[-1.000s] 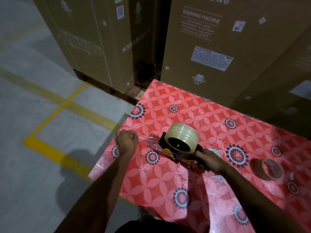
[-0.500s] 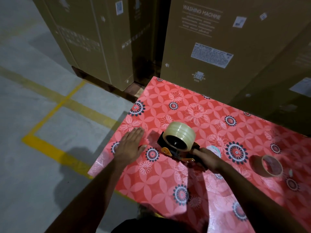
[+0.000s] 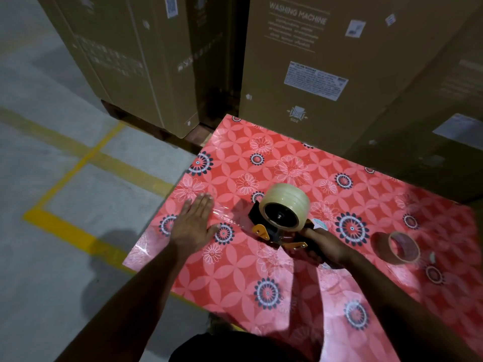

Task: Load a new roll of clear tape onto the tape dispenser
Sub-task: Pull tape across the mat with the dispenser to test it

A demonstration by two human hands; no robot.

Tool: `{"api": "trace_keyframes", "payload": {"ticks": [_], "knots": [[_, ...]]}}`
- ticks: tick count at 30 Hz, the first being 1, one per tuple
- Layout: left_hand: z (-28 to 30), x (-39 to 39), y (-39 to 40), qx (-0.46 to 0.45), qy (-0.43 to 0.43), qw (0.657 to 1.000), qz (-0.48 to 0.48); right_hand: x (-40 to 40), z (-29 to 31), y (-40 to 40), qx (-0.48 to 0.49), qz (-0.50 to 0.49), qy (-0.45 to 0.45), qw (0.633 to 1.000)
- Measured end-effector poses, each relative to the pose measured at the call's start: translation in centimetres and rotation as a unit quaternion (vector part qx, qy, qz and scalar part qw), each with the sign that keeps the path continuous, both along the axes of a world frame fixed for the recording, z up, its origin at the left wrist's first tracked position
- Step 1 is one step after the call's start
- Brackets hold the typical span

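Observation:
A full roll of clear tape [image 3: 286, 205] sits on the hub of the black and orange tape dispenser [image 3: 264, 229], which rests on the red flowered table [image 3: 235, 278]. A clear strip of tape [image 3: 224, 215] runs from the dispenser leftward along the tabletop. My left hand [image 3: 194, 223] lies flat with fingers spread, pressing on the strip's left end. My right hand [image 3: 325, 248] grips the dispenser's handle, which it mostly hides.
An empty cardboard tape core [image 3: 402, 248] lies on the table to the right. Tall cardboard boxes [image 3: 326, 61] stand right behind the table. The table's left edge drops to a concrete floor with yellow lines [image 3: 60, 228].
My left hand went from a fist pinching the tape's end to an open flat palm laid on the table. The dispenser and right hand stayed in place.

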State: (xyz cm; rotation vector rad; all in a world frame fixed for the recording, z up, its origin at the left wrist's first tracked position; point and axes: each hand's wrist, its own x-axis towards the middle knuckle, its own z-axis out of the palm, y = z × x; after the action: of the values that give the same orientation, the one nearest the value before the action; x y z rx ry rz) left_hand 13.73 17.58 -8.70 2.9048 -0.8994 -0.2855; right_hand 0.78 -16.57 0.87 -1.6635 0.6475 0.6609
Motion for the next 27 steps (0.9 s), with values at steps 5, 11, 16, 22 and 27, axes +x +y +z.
{"api": "trace_keyframes", "payload": {"ticks": [5, 11, 16, 22, 27], "knots": [[-0.9, -1.4, -1.4, -0.018, 0.014, 1.0, -0.007, -0.1, 0.3, -0.2, 0.007, 0.042, -0.016, 0.999], [0.1, -2.7, -3.2, -0.013, 0.012, 0.999, -0.049, -2.0, 0.5, -2.0, -0.017, 0.04, -0.026, 0.999], [-0.3, -4.7, -5.2, -0.024, 0.028, 0.998, -0.041, -2.2, 0.2, -2.5, -0.012, 0.049, -0.028, 0.998], [0.0, -5.6, -6.2, -0.029, 0.006, 0.998, -0.049, -4.5, -0.5, -5.5, 0.005, 0.019, -0.029, 0.999], [0.0, -6.7, -7.7, -0.009, 0.025, 0.999, -0.047, -5.1, -0.4, -5.8, 0.022, 0.014, -0.03, 0.999]]}}
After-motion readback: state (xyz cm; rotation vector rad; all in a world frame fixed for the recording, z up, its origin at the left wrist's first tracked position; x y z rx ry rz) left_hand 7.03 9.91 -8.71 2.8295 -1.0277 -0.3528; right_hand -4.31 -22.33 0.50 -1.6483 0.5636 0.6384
